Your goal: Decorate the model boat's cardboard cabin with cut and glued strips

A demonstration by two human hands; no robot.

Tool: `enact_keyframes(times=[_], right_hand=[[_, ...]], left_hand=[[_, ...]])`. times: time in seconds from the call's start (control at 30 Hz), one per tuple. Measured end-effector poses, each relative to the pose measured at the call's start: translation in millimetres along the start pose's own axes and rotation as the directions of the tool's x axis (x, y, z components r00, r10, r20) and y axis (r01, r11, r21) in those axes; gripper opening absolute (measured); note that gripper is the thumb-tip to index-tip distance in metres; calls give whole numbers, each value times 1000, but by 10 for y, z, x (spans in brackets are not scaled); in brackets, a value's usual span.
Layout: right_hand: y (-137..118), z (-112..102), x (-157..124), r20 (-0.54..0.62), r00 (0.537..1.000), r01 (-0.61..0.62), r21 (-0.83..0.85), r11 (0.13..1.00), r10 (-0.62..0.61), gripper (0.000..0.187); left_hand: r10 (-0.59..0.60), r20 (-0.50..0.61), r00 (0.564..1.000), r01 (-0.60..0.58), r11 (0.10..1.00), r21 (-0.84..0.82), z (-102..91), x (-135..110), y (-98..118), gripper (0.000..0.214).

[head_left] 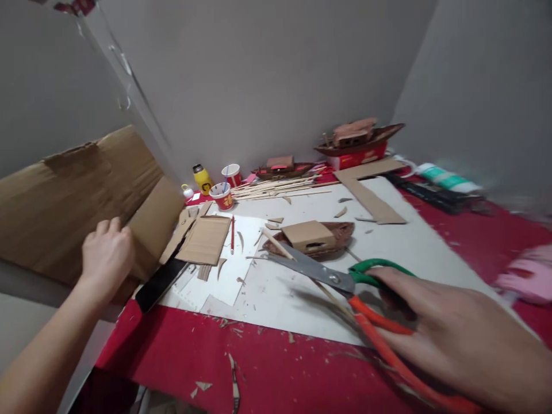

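On the left, my left hand (107, 253) is closed at a large brown cardboard sheet (64, 201), its fingers curled over the edge of a folded part. My right hand (457, 322) grips a pair of scissors (332, 278) with one green and one orange handle, the blades pointing left. A thin wooden stick (331, 299) passes behind the blades; I cannot tell whether the right hand holds it too. Just beyond the scissors sits a small brown model boat (345, 230) with a cardboard roof (308, 233).
Cardboard pieces (206, 238) and a red pencil (233, 233) lie on the white board (276, 305). Behind are paper cups (221, 198), a yellow bottle (202, 181), wooden sticks (276, 187) and two more model boats (357, 138). Scraps litter the red cloth (172, 345).
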State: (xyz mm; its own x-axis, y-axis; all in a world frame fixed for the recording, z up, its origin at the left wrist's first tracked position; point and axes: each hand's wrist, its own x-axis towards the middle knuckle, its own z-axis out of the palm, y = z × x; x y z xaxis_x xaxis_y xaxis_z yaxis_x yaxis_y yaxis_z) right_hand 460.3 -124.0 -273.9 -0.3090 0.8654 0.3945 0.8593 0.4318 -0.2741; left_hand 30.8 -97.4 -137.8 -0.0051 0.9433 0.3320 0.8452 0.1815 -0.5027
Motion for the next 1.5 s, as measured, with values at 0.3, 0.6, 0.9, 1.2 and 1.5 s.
enact_keyframes(times=[0.3,0.6,0.9,1.2,1.5], right_hand=[[-68,-53,60,6,998,67,57,996,-67,9],[-80,-78,59,-25,998,67,104,992,-65,8],[-33,-80,72,49,999,4,116,993,-9,8],[-29,-27,109,125,991,-55,48,997,49,15],[-59,64,84,247,965,-93,13,996,87,11]], left_hand=[[207,154,966,123,153,-980,-135,-68,903,41],[557,74,827,399,-489,-776,-312,-38,1873,25],[516,93,852,392,-510,-766,-285,20,2028,28],[469,164,868,439,-572,-693,-206,-75,2177,34],[441,169,881,421,-573,-703,-60,-108,2250,26]])
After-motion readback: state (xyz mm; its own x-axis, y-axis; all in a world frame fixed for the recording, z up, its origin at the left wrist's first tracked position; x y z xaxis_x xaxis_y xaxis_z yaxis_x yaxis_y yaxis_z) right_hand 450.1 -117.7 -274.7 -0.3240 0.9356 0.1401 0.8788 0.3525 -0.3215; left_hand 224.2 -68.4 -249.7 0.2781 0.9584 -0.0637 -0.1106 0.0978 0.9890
